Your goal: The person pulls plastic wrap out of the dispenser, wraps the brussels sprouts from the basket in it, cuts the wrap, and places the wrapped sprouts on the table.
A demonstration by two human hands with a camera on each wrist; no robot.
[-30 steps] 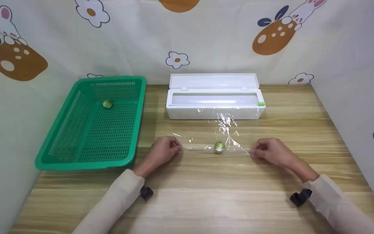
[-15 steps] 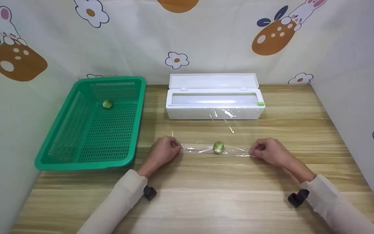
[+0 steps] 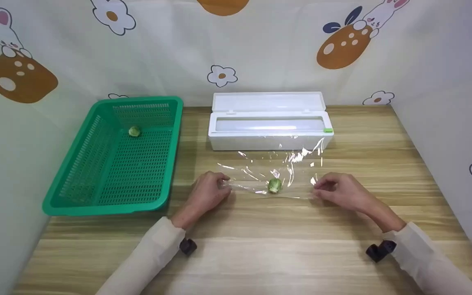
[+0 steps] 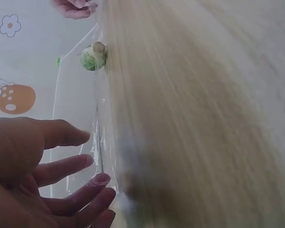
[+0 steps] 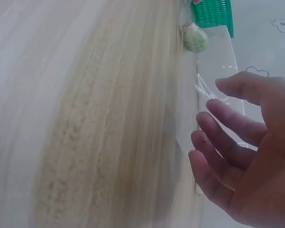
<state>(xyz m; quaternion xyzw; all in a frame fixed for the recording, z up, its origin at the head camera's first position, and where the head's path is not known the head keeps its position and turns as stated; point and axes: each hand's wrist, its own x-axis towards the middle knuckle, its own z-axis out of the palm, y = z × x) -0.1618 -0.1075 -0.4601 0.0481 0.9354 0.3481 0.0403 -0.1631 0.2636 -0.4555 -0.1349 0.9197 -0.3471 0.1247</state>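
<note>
A small green Brussels sprout (image 3: 275, 186) sits on the table between my hands, with a sheet of clear plastic wrap (image 3: 252, 174) about it. The wrap runs forward to a white dispenser box (image 3: 271, 142). At the wrap's left corner is my left hand (image 3: 209, 191); in the left wrist view its thumb and fingers (image 4: 69, 171) stand apart, fingertips at the film. My right hand (image 3: 341, 191) is by the right corner. Its relaxed fingers (image 5: 223, 147) are spread from the thumb in the right wrist view, pinching nothing. Whether the sprout lies on or under the film is hard to tell.
To the left stands a green plastic basket (image 3: 172, 164) with another Brussels sprout (image 3: 135, 131) inside. The dispenser's lid (image 3: 268, 101) is raised against the patterned curtain (image 3: 170, 49) at the back. A green slider (image 3: 328, 130) sits at the box's right end.
Both hands have loosened their pinch on the wrap's corners, thumbs parting from fingers. The film, drawn into a narrow band half a second ago, now lies spread wider around the sprout.
</note>
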